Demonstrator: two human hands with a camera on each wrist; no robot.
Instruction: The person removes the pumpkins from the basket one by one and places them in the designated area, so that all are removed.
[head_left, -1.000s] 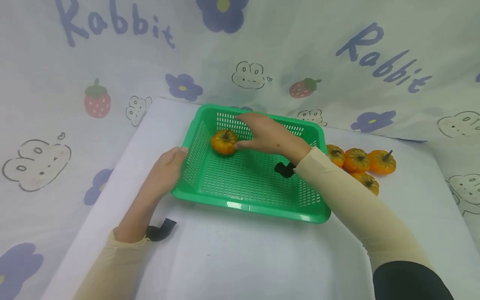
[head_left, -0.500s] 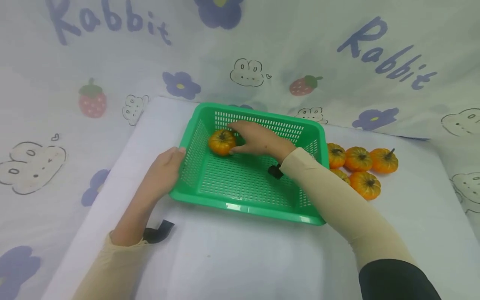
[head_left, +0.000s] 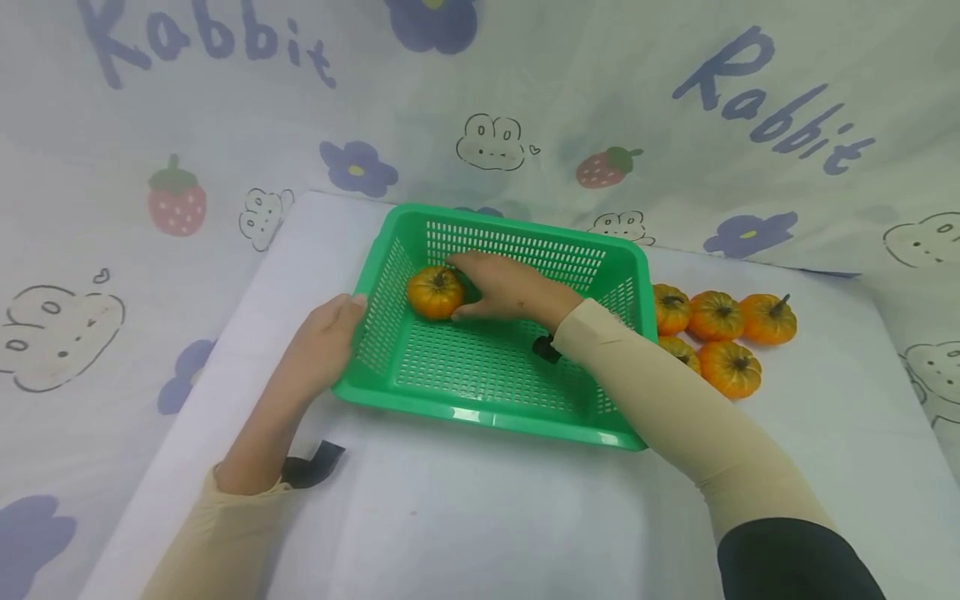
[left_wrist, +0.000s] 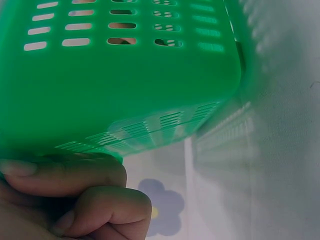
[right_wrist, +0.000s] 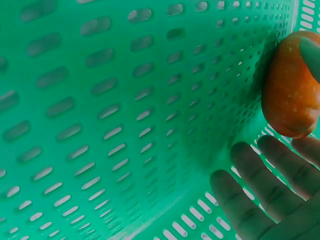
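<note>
A green plastic basket (head_left: pixel 480 417) with slotted walls stands on the white table. My left hand (head_left: pixel 322 343) grips its left rim; curled fingers (left_wrist: pixel 107 212) show below the rim in the left wrist view. Inside, near the left end, sits a small orange pumpkin (head_left: pixel 433 293) with a dark stem. My right hand (head_left: pixel 506 287) reaches into the basket just right of that pumpkin, thumb and fingers spread apart. In the right wrist view its fingers (right_wrist: pixel 270 195) extend towards the pumpkin (right_wrist: pixel 290 85), quite straight. Whether every fingertip touches it is hard to tell.
Several more small pumpkins (head_left: pixel 716 317) lie on the table (head_left: pixel 487 517) to the right of the basket, partly behind its rim and the right sleeve. A printed cloth (head_left: pixel 540 83) with rabbits, flowers and strawberries hangs behind and at the sides.
My right hand has moved left and lower into the basket, close against the pumpkin. The pumpkin has shifted slightly left and towards the front. My left hand keeps its grip.
</note>
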